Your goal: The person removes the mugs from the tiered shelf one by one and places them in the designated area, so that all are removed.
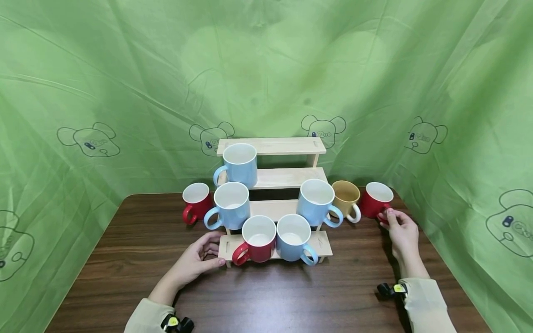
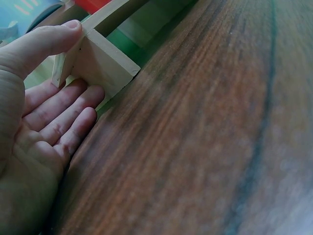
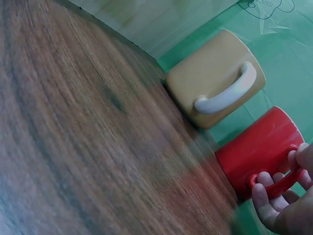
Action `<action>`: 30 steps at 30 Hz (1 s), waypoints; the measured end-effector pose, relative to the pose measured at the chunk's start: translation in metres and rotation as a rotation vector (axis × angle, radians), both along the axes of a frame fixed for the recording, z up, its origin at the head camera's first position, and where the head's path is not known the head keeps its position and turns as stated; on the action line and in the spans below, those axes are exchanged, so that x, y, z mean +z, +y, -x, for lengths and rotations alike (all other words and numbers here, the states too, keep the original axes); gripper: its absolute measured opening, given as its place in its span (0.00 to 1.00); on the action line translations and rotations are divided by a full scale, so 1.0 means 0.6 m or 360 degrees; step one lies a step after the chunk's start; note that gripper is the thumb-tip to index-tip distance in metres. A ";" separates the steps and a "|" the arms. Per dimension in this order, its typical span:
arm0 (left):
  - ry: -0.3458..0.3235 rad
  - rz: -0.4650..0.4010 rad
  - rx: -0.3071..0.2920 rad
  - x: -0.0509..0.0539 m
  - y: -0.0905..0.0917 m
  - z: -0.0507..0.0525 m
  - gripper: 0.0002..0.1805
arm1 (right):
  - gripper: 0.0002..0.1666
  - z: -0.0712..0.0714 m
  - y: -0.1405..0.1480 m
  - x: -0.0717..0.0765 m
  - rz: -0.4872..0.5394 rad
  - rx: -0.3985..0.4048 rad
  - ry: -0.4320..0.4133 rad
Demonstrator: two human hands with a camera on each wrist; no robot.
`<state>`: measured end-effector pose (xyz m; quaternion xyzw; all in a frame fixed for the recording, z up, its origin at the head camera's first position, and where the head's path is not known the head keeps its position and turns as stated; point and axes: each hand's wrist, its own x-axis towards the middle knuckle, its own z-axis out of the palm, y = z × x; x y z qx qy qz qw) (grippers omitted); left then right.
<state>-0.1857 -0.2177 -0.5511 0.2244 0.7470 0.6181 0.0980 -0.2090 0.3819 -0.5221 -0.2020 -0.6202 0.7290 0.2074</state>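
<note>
At the table's right end, my right hand (image 1: 403, 233) grips the handle of a red mug (image 1: 372, 203) with a white inside; in the right wrist view its fingers curl round the red handle (image 3: 284, 184). The mug stands upright on the table. My left hand (image 1: 193, 259) holds the left end of the lowest step of a wooden tiered rack (image 1: 287, 178). In the left wrist view the thumb lies on the step's corner and the fingers are at its other side. On the lowest step stand a red mug (image 1: 263, 252) and a light blue mug (image 1: 287, 245), side by side.
Higher on the rack are three more light blue mugs, two at left (image 1: 233, 215) (image 1: 243, 171) and one at right (image 1: 312, 208). A tan mug (image 1: 343, 199) with a white handle stands right of the rack, another red mug (image 1: 200, 203) left of it. Green curtain (image 1: 266, 69) surrounds the table.
</note>
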 end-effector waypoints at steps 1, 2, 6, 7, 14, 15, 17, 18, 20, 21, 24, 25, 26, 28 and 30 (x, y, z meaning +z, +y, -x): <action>0.0000 0.0002 0.0000 0.000 0.000 0.000 0.37 | 0.12 0.000 0.001 0.001 0.0006 0.0015 0.0004; -0.0001 0.0004 0.0001 0.000 0.000 0.000 0.37 | 0.12 -0.001 0.002 0.001 0.0006 0.0029 0.0006; -0.0001 0.0002 -0.0001 0.000 -0.001 0.001 0.37 | 0.11 -0.001 0.006 0.003 0.0025 0.0098 0.0029; 0.0001 -0.0001 -0.0002 0.000 -0.001 0.001 0.37 | 0.11 -0.001 0.007 0.004 0.0034 0.0115 0.0036; 0.0011 -0.0008 -0.0007 -0.001 -0.002 0.000 0.37 | 0.09 -0.003 0.009 0.004 0.0062 0.0170 0.0050; 0.0010 -0.0007 -0.0008 -0.001 -0.002 0.000 0.36 | 0.09 -0.003 0.009 0.004 0.0056 0.0168 0.0049; 0.0008 -0.0005 -0.0009 -0.001 -0.002 0.000 0.36 | 0.09 -0.003 0.010 0.003 0.0066 0.0169 0.0047; 0.0009 -0.0006 -0.0010 -0.001 -0.002 0.000 0.36 | 0.10 -0.003 0.010 0.003 0.0075 0.0170 0.0046; 0.0009 -0.0007 -0.0012 -0.002 -0.002 0.001 0.36 | 0.10 -0.003 0.010 0.003 0.0067 0.0162 0.0039; 0.0011 -0.0007 -0.0013 -0.002 -0.002 0.001 0.36 | 0.10 -0.003 0.010 0.003 0.0065 0.0165 0.0036; 0.0016 -0.0011 -0.0014 -0.002 -0.001 0.001 0.36 | 0.10 -0.003 0.012 0.003 0.0039 0.0171 0.0023; 0.0017 -0.0013 -0.0014 -0.002 -0.001 0.001 0.36 | 0.10 -0.004 0.012 0.002 0.0027 0.0166 0.0016; 0.0019 -0.0015 -0.0014 -0.002 -0.001 0.001 0.36 | 0.10 -0.004 0.012 0.002 0.0017 0.0165 0.0006; 0.0025 -0.0018 -0.0017 -0.003 -0.001 0.001 0.36 | 0.12 -0.004 0.013 0.002 -0.0035 0.0155 -0.0032; 0.0029 -0.0019 -0.0020 -0.003 -0.001 0.001 0.36 | 0.15 -0.004 0.013 0.002 -0.0170 0.0127 -0.0106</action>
